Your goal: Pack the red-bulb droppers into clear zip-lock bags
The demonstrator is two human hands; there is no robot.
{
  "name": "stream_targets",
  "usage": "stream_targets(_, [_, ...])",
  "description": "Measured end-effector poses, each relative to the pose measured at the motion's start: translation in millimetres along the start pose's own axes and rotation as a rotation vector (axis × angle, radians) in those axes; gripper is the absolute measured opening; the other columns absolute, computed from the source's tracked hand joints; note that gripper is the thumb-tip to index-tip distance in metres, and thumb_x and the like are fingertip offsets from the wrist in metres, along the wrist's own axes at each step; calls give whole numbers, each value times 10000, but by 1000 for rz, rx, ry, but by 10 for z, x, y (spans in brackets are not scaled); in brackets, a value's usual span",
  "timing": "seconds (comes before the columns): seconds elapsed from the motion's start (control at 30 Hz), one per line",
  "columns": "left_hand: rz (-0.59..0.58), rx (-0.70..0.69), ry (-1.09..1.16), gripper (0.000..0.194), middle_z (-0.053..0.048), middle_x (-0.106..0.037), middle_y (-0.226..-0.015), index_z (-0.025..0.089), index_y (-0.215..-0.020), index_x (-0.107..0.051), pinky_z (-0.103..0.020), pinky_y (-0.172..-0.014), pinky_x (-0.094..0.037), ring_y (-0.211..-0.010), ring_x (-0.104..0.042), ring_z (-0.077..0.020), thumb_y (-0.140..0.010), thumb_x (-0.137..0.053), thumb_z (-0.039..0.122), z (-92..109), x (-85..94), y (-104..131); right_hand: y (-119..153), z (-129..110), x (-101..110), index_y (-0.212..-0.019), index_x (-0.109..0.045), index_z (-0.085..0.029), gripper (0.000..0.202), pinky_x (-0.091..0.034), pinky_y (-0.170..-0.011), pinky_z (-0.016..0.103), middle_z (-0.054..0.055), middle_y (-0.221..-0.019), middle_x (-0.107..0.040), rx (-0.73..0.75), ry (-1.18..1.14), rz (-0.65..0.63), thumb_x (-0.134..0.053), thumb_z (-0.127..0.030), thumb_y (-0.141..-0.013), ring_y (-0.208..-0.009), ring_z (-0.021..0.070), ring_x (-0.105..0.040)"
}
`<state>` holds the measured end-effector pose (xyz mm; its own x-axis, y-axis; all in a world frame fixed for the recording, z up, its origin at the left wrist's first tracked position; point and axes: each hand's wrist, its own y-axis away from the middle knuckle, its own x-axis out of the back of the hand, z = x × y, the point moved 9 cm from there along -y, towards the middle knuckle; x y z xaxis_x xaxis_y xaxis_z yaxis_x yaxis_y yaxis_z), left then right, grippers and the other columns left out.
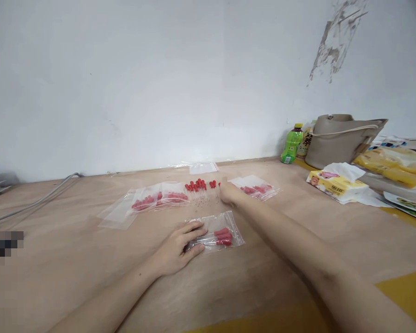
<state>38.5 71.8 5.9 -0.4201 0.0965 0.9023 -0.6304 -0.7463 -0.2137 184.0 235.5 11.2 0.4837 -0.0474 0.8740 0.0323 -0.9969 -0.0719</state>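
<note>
1. Because the loose red-bulbed droppers (pixel 198 186) lie close together on the desk (pixel 90 259), a sideways brush of the right hand (pixel 229 193) could plausibly roll or scatter them; the pair of bulbs just beside its fingertips seems most exposed.
2. The slender clear stems look fragile. Pressure from the left hand (pixel 175 249), which rests over the stem end of the clear zip bag (pixel 211 223), might crack one or push a tip through the film. The slack film could also slide with the palm.
3. Orientation, bagged droppers (pixel 223 237): long axis roughly left to right across the desk, red bulbs at the right, stems running left beneath the fingers. The bag shares this axis, its ribbed closure end at the right; whether the closure is sealed cannot be told.
4. Orientation, loose droppers: long axis roughly from person to wall (pixel 125 92), bulbs toward the wall, stems toward the person. They lie beyond the bag, between the filled bags at left (pixel 159 198) and the filled bag at right (pixel 256 188).
5. State of hands: left, fingers spread, thumb apart, palm down, touching the bag; right, at the rightmost loose bulb, its grip blurred and partly hidden, so whether it holds anything cannot be told.
</note>
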Motion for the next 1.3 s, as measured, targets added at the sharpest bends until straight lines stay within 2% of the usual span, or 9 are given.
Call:
stream_targets(0.13, [11, 2, -1, 374, -30, -410, -1319, 272, -1226, -467, -401, -991, -341, -1195, -390, -218, -863, -443, 361, -2, 2, -4, 279, 243, 301, -1254, -230, -106, 541, -447, -589, 286, 112, -796, -620, 36, -120, 37, -429, -176, -756, -641, 189, -594])
stream_targets(0.23, [18, 2, -12, 370, -30, -421, -1311, 271, -1219, -474, -391, -993, -340, -1189, -397, -207, -861, -447, 362, -4, 3, -16, 528, 557, 436, -1245, -182, -131, 561, -407, -429, 245, -31, -557, -517, 11, -558, 128, -425, -209, -745, -406, 124, -487])
stream_targets(0.4, [18, -2, -17, 367, -38, -428, -1304, 265, -1215, -475, -402, -986, -343, -1180, -407, -208, -863, -442, 363, 12, 10, -20, 836, 820, 258, -1082, -256, -218, 502, -465, -442, 245, -91, -562, -458, -26, -1063, 203, -531, -246, -663, -461, 114, -529])
stream_targets(0.6, [13, 8, -21, 382, -34, -431, -1303, 266, -1233, -451, -391, -991, -338, -1187, -399, -204, -864, -438, 366, 9, 14, -16, 993, 718, 44, -951, -294, -243, 371, -518, -592, 286, -67, -655, -507, -10, -1232, 90, -560, -272, -693, -578, 111, -594])
stream_targets(0.7, [29, 4, -19, 417, -42, -435, -1300, 258, -1262, -412, -411, -985, -342, -1183, -403, -217, -860, -444, 366, 7, 22, -15, 1006, 659, -11, -923, -331, -233, 289, -514, -630, 302, -43, -707, -537, 34, -1208, -16, -534, -313, -733, -615, 115, -613])
stream_targets(0.83, [43, 4, -9, 446, -47, -439, -1297, 251, -1284, -374, -421, -977, -349, -1177, -407, -227, -859, -446, 364, 5, 30, -11, 955, 629, 23, -894, -393, -206, 291, -484, -613, 277, -4, -772, -590, 175, -1028, -100, -567, -365, -723, -637, 112, -602])
stream_targets(1.03, [27, 20, -11, 454, -46, -425, -1307, 253, -1293, -356, -411, -976, -352, -1180, -402, -223, -862, -438, 370, 8, 29, -9, 885, 677, 188, -854, -478, -176, 277, -438, -629, 268, 12, -758, -599, 304, -815, -70, -588, -381, -704, -651, 114, -551])
stream_targets(1.17, [37, 20, -10, 458, -46, -427, -1306, 255, -1294, -358, -419, -975, -349, -1177, -404, -229, -858, -445, 367, 13, 38, -12, 1009, 479, 177, -793, -583, -170, 204, -425, -691, 290, 30, -808, -608, 457, -587, -110, -632, -330, -676, -724, 139, -542])
stream_targets(1.3, [41, 13, -18, 454, -46, -438, -1296, 256, -1289, -366, -408, -972, -357, -1167, -418, -224, -857, -449, 367, 15, 34, -20, 1094, 299, 148, -749, -644, -190, 142, -398, -804, 331, 37, -862, -619, 558, -498, -36, -652, -306, -668, -835, 169, -536])
